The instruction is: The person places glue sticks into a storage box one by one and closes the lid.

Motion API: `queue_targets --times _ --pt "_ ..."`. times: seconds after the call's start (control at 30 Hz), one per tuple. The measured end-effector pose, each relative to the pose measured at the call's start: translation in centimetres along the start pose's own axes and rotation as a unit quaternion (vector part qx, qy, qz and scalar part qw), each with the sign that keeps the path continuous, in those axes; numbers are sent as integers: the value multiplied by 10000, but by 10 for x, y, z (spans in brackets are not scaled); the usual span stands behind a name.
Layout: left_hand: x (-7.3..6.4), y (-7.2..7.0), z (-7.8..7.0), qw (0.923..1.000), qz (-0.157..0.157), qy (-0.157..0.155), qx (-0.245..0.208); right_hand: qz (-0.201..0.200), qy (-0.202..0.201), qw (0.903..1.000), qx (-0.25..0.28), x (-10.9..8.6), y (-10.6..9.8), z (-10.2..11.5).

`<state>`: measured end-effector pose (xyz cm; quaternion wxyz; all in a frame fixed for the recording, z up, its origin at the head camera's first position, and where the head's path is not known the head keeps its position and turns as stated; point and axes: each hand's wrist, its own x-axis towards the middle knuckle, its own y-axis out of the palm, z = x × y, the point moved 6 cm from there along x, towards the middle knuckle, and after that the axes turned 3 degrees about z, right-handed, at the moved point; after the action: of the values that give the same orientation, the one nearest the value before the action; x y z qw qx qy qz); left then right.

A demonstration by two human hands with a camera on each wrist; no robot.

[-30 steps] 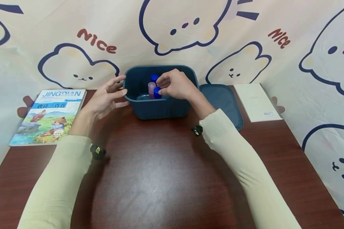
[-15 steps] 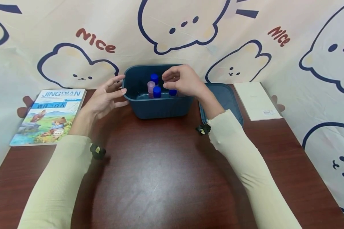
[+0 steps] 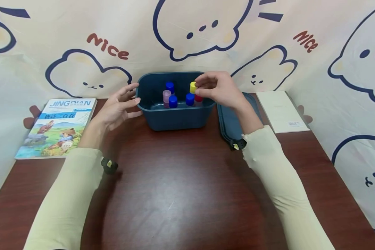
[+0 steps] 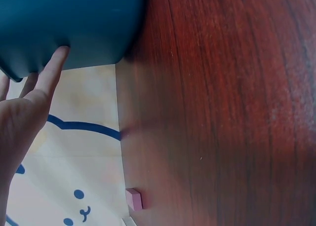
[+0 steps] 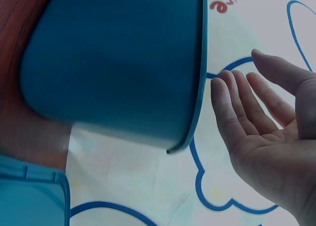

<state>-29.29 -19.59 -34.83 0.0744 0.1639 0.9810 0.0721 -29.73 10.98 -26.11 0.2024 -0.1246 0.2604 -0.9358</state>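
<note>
A dark blue-green plastic bin [image 3: 176, 119] stands at the back of the table. Inside it, in the head view, are small containers with a yellow top [image 3: 192, 87], a red top [image 3: 198, 99] and several blue tops [image 3: 190, 99], plus a pale pink one [image 3: 166, 96]. My left hand [image 3: 117, 106] touches the bin's left side with spread, mostly straight fingers; a fingertip [image 4: 62, 50] lies on its wall in the left wrist view. My right hand [image 3: 220, 88] hovers over the right rim, fingertips overlapping the yellow top. The right wrist view shows nothing between its loosely bent fingers and thumb.
The bin's lid [image 3: 231, 121] lies right of it, partly behind my right forearm. A pale book [image 3: 282, 111] is farther right, an illustrated book [image 3: 54, 128] at the left. A small pink block [image 4: 133, 199] shows at the table's back edge. Patterned fabric [image 3: 137, 34] backs the table.
My right hand has moved right across the bin from the blue tops on the left, uncovering another blue top, the yellow one and the red one. My left hand stays at the bin's side.
</note>
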Motion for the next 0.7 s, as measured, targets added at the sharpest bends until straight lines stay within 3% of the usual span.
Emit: queue_targets --times 0.47,0.7 --pt "2 0 1 10000 -4 -9 11 -265 321 9991 100 -18 -19 -30" --pt "1 1 0 10000 -7 -6 0 -467 445 9978 -148 -29 -33 -46"
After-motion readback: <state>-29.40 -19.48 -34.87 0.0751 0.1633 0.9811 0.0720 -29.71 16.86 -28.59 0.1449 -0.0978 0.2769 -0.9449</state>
